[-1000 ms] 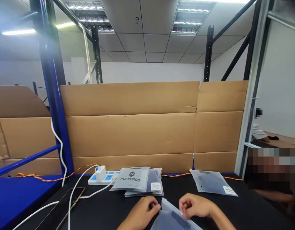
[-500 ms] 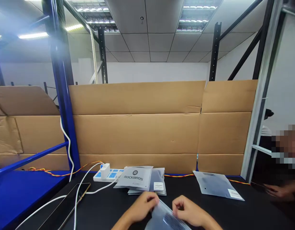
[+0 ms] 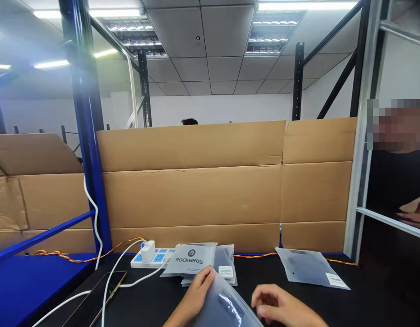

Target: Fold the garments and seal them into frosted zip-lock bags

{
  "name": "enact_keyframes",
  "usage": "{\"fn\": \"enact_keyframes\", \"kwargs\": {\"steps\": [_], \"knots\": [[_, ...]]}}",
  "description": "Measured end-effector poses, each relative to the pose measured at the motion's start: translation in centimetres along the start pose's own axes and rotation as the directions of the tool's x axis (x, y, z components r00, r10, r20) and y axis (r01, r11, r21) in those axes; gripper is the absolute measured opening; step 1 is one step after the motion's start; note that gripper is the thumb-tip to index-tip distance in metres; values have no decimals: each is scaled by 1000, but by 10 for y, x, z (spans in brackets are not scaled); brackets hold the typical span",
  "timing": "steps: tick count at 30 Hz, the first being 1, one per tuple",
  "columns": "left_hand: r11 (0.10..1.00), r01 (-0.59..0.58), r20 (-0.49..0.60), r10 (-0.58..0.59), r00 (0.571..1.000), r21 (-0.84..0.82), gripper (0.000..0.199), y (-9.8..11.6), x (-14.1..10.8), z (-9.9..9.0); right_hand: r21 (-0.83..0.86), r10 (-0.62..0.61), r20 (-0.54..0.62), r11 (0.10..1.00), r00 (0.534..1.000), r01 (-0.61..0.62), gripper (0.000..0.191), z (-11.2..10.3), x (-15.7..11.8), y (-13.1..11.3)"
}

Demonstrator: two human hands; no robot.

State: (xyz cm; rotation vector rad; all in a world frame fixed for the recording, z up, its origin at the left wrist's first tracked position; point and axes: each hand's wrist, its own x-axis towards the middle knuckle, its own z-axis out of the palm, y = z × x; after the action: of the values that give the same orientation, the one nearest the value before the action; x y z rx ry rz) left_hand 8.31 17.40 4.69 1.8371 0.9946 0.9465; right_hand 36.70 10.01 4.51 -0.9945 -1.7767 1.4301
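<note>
Frosted plastic pouch [image 3: 223, 306], qty 1: edge clasped by closed fingers of left hand [image 3: 196, 295], keeping it tilted up; right hand [image 3: 278, 305], half-curled, holding nothing, just beside it.

I am registering bright overhead fluorescent panels [image 3: 274, 32], glare showing on the translucent grey plastic pouch [image 3: 226, 304], and wide-angle distortion bowing the blue steel upright [image 3: 85, 113].

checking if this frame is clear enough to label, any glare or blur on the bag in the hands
head view: a bright streak of glare sits on the frosted plastic bag against the left hand; the right hand shows no strong glare; the ceiling light strip is blown out; wide-angle distortion tilts the blue rack upright; a pixelated patch hides the upper right
</note>
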Motion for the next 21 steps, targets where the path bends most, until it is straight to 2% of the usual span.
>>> {"fn": "enact_keyframes", "kwargs": {"steps": [2,6,10,15,21], "knots": [[1000,-22,-2,22,1000,-9,39,-1,-1,11,-18,-53,-37,998,998,53,31,10,4,0],[998,-51,-21,50,999,-35,44,-2,-4,33,-120,-21,-68,993,997,13,35,28,13,7],[997,-70,-13,69,998,-45,47,-6,-7,46,45,-32,-125,998,992,38,35,31,17,12],[997,-74,-64,71,995,-34,48,-13,-7,49,109,-110,-106,987,988,121,31,26,17,13],[999,-54,-90,54,994,2,50,-12,-7,47,182,-92,-86,977,992,107,29,26,18,16]]}}
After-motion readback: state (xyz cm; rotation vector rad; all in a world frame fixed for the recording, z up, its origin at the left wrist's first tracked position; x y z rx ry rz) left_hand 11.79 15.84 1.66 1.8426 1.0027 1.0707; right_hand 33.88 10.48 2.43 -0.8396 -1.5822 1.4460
